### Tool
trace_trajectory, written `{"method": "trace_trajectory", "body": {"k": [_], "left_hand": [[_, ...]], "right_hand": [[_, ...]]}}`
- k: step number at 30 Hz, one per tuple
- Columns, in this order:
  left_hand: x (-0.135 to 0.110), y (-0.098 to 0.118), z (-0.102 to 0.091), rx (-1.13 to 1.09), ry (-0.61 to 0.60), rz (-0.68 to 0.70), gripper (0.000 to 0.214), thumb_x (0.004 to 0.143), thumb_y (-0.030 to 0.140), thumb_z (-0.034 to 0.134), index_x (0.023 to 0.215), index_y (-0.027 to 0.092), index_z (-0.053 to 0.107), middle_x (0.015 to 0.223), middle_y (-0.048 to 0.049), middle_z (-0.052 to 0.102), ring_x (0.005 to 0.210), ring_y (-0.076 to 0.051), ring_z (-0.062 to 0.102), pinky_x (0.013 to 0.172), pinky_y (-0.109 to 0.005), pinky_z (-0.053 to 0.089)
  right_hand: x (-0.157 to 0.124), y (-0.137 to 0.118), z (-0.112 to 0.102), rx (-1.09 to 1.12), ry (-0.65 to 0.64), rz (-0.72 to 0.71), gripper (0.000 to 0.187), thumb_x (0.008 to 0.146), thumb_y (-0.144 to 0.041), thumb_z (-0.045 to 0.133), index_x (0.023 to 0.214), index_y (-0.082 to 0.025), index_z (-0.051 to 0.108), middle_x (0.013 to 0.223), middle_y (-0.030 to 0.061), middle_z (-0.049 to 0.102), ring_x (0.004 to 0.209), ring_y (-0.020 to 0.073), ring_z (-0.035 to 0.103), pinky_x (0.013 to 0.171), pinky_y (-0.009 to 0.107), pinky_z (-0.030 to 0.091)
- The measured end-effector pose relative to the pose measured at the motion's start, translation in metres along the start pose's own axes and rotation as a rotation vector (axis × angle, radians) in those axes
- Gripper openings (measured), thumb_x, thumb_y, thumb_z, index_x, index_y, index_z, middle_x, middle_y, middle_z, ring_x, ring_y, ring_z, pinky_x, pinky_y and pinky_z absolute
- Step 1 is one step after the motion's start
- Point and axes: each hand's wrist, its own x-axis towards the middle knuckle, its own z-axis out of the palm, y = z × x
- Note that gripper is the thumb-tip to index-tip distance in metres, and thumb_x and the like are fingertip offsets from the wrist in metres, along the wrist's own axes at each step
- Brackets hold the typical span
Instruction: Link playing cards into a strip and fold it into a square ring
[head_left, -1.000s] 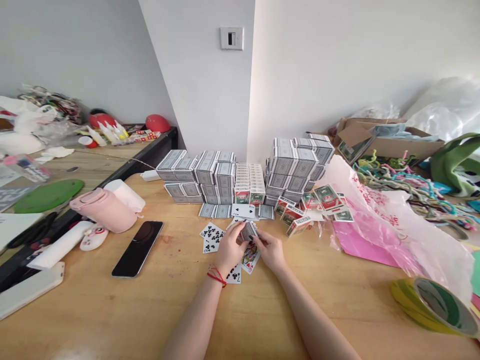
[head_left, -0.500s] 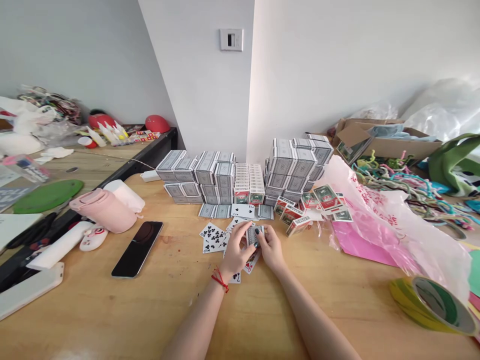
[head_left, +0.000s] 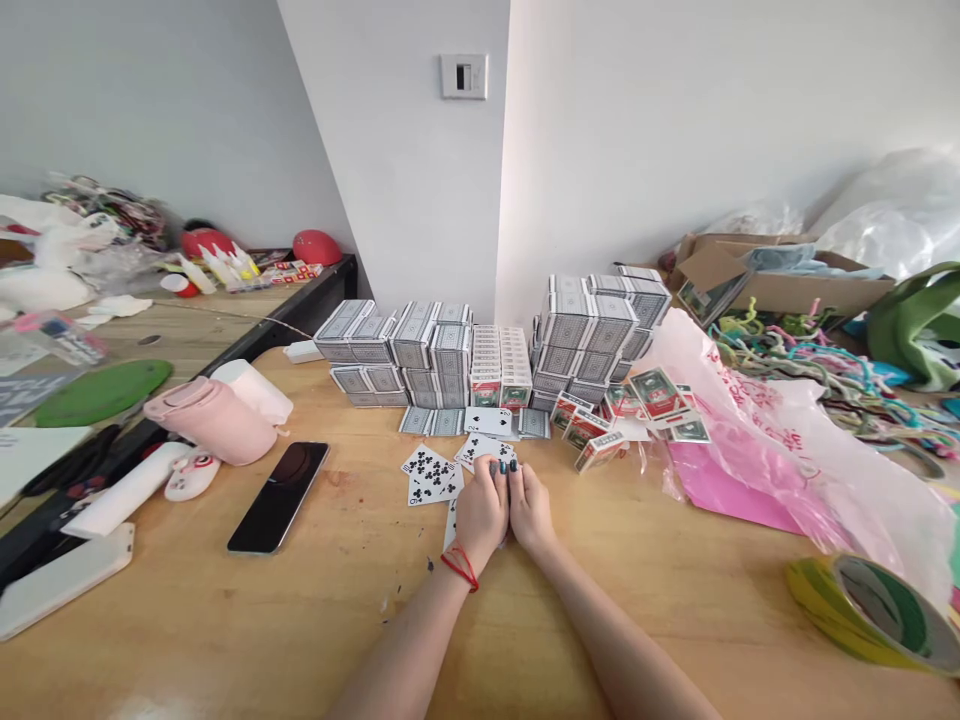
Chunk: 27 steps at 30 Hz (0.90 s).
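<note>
My left hand, with a red string at the wrist, and my right hand lie side by side on the wooden table. Their fingers are pressed together and curled down over a small stack of playing cards, which they almost hide. Loose face-up cards are spread just left of and beyond my fingertips, and one card edge shows under my left hand. Small red and green card boxes lie to the right of my hands.
Stacks of grey card packs and a taller stack stand against the wall. A black phone and a pink bottle lie to the left. A pink plastic bag and a tape roll are on the right.
Both hands came down from holding the card stack above the table. They now rest low and close together, covering the stack and the cards beneath.
</note>
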Motion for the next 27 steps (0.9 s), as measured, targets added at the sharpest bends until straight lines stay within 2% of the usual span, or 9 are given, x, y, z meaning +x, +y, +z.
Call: {"method": "trace_trajectory", "body": {"k": [3,6,8,10,13,17,23,27], "left_hand": [[-0.0019,0.0043,0.0005,0.010,-0.001,0.044,0.026,0.088,0.031,0.029,0.107,0.017,0.040,0.083,-0.0087,0.063,0.069,-0.021,0.060,0.055,-0.029,0.041],[-0.0022,0.0083,0.0013,-0.182,0.083,0.052,0.027,0.087,0.029,0.032,0.110,0.017,0.039,0.092,-0.0100,0.062,0.077,-0.019,0.061,0.062,-0.029,0.044],[-0.0011,0.0094,0.0016,-0.321,0.117,0.022,0.023,0.086,0.030,0.034,0.104,0.017,0.042,0.090,-0.0087,0.061,0.076,-0.018,0.060,0.063,-0.028,0.044],[0.0003,0.0087,0.0020,-0.363,0.101,-0.008,0.018,0.086,0.032,0.034,0.091,0.018,0.045,0.080,-0.0058,0.061,0.069,-0.016,0.059,0.060,-0.027,0.044],[0.0012,0.0059,0.0029,-0.273,0.076,-0.023,0.020,0.086,0.034,0.032,0.079,0.019,0.043,0.068,-0.0029,0.058,0.061,-0.016,0.056,0.053,-0.026,0.039],[-0.0012,0.0040,0.0048,-0.118,0.105,0.004,0.019,0.086,0.035,0.032,0.081,0.020,0.043,0.062,-0.0009,0.057,0.053,-0.015,0.053,0.048,-0.023,0.032],[-0.0026,0.0030,0.0064,0.104,0.202,0.123,0.023,0.086,0.034,0.036,0.072,0.020,0.046,0.052,0.0007,0.053,0.045,-0.012,0.049,0.044,-0.022,0.025],[-0.0021,0.0004,0.0066,0.158,0.256,0.176,0.026,0.086,0.030,0.035,0.065,0.019,0.046,0.047,0.0013,0.050,0.041,-0.010,0.044,0.044,-0.022,0.022]], "right_hand": [[0.0005,-0.0020,-0.0013,0.009,0.009,0.005,0.036,0.085,-0.047,0.033,0.063,-0.020,0.043,0.055,-0.0011,0.050,0.051,0.0130,0.045,0.049,0.024,0.034],[-0.0004,-0.0047,-0.0020,0.040,0.034,-0.014,0.034,0.085,-0.046,0.033,0.064,-0.020,0.043,0.055,-0.0016,0.049,0.051,0.0126,0.045,0.050,0.024,0.035],[-0.0012,-0.0061,-0.0017,0.039,0.058,-0.030,0.034,0.084,-0.046,0.034,0.064,-0.021,0.043,0.055,-0.0018,0.050,0.050,0.0124,0.045,0.050,0.023,0.035],[-0.0015,-0.0069,-0.0011,0.027,0.066,-0.043,0.033,0.084,-0.046,0.035,0.064,-0.020,0.043,0.054,-0.0019,0.050,0.050,0.0123,0.045,0.049,0.023,0.034],[-0.0007,-0.0064,-0.0003,0.010,0.051,-0.029,0.036,0.083,-0.047,0.036,0.061,-0.020,0.042,0.051,-0.0020,0.049,0.048,0.0119,0.044,0.047,0.022,0.033],[-0.0001,-0.0048,0.0003,-0.008,0.056,0.001,0.039,0.083,-0.049,0.036,0.056,-0.020,0.040,0.049,-0.0017,0.047,0.047,0.0119,0.042,0.046,0.023,0.032],[-0.0036,-0.0065,0.0010,-0.072,0.114,0.026,0.044,0.083,-0.051,0.033,0.053,-0.020,0.041,0.046,-0.0007,0.048,0.045,0.0119,0.043,0.045,0.022,0.031],[-0.0056,-0.0100,0.0006,-0.103,0.109,0.021,0.046,0.082,-0.052,0.034,0.051,-0.019,0.041,0.044,-0.0019,0.045,0.043,0.0106,0.039,0.044,0.022,0.028]]}}
